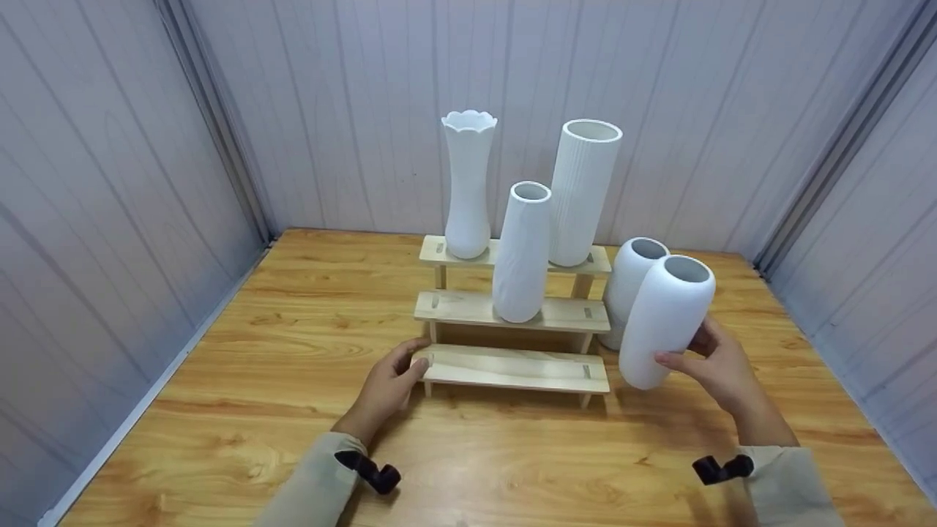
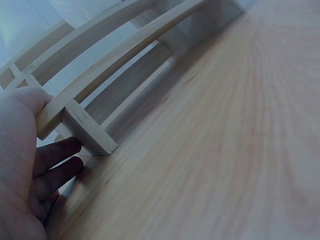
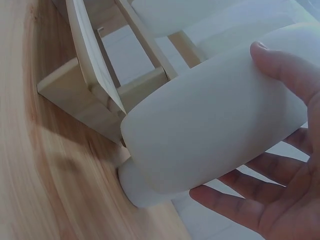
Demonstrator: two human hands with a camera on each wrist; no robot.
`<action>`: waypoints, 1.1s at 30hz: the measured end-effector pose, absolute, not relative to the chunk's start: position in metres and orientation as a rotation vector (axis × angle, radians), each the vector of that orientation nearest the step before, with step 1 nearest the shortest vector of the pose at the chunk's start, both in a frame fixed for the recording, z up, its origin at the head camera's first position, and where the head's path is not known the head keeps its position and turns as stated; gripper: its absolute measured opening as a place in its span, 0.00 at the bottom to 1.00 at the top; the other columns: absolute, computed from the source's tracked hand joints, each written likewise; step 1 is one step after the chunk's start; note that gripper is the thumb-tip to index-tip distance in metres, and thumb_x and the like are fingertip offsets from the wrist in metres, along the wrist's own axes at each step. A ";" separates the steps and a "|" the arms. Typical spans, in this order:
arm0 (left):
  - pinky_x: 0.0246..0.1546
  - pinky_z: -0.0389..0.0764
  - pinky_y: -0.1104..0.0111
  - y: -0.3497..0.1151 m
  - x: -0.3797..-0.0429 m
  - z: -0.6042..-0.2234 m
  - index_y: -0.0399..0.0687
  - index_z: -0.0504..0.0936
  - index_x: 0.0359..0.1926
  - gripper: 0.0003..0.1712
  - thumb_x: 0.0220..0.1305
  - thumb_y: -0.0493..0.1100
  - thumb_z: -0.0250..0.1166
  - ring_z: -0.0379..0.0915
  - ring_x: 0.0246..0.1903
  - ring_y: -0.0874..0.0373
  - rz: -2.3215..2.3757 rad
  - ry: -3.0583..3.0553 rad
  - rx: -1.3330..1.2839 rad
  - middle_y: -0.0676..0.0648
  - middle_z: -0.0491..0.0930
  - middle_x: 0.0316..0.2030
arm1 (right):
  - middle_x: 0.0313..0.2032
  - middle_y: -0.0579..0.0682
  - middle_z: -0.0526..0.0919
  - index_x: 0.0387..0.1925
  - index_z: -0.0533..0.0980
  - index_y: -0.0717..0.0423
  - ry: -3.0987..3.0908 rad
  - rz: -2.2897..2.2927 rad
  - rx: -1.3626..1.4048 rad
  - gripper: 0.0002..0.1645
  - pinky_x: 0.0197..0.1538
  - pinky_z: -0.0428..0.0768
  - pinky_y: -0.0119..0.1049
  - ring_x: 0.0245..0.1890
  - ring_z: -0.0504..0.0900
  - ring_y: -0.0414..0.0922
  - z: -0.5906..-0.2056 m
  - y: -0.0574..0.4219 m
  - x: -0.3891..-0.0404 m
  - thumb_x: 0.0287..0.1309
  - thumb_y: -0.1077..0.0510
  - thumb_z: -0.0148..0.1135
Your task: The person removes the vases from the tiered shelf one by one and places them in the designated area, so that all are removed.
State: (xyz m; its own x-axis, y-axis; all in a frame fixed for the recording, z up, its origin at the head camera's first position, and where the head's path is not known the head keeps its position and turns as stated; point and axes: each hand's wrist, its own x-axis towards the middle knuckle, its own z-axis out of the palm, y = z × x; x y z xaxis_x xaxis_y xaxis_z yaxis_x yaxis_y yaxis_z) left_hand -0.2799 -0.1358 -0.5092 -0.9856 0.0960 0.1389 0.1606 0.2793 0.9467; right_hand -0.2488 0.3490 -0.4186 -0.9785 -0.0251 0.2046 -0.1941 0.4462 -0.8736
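Observation:
My right hand grips a smooth white vase low on its side, thumb in front and fingers round the far side. The vase leans to the right, raised over the table beside the stand's right end. In the right wrist view its rounded base faces the stand. My left hand holds the left end of the lowest shelf of a three-step wooden stand, thumb on top. In the left wrist view, fingers reach below that shelf by its leg. Nothing stands on the lowest shelf.
Another white vase stands on the table, partly behind the held one. A slim vase is on the middle shelf. On the top shelf are a scalloped-rim vase and a ribbed cylindrical one. Panelled walls enclose the wooden table.

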 end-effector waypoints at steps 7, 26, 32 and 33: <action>0.72 0.61 0.54 -0.137 -0.281 -0.510 0.50 0.79 0.64 0.21 0.73 0.47 0.63 0.61 0.72 0.47 -1.864 -2.437 -0.277 0.45 0.73 0.68 | 0.62 0.49 0.74 0.77 0.57 0.48 -2.537 1.575 0.146 0.52 0.50 0.79 0.27 0.54 0.75 0.35 -0.421 0.359 -0.255 0.58 0.53 0.76; 0.71 0.63 0.53 -0.137 -0.278 -0.509 0.53 0.79 0.64 0.21 0.73 0.46 0.63 0.61 0.71 0.45 -1.857 -2.434 -0.307 0.47 0.73 0.67 | 0.71 0.67 0.64 0.81 0.45 0.52 -2.537 1.628 -0.073 0.60 0.48 0.84 0.32 0.49 0.74 0.30 -0.442 0.384 -0.267 0.61 0.48 0.72; 0.71 0.62 0.51 -0.136 -0.277 -0.508 0.53 0.79 0.64 0.21 0.73 0.47 0.63 0.61 0.71 0.44 -1.860 -2.433 -0.296 0.46 0.73 0.68 | 0.70 0.69 0.65 0.80 0.46 0.55 -2.491 1.638 -0.077 0.59 0.47 0.84 0.33 0.47 0.75 0.28 -0.448 0.385 -0.271 0.60 0.50 0.73; 0.72 0.62 0.51 -0.136 -0.277 -0.508 0.53 0.79 0.64 0.21 0.73 0.47 0.63 0.61 0.71 0.44 -1.855 -2.441 -0.292 0.46 0.72 0.68 | 0.70 0.69 0.65 0.80 0.46 0.56 -2.484 1.641 -0.079 0.59 0.47 0.84 0.33 0.47 0.74 0.27 -0.450 0.386 -0.272 0.60 0.50 0.73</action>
State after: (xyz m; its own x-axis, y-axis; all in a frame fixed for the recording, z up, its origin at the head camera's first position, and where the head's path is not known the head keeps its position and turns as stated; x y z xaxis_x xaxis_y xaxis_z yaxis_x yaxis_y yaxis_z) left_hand -0.2771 -0.1362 -0.5079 -0.9801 0.1129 0.1633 0.1875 0.2568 0.9481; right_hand -0.2715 0.3859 -0.4497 -0.9853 0.1334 0.1062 -0.0454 0.3954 -0.9174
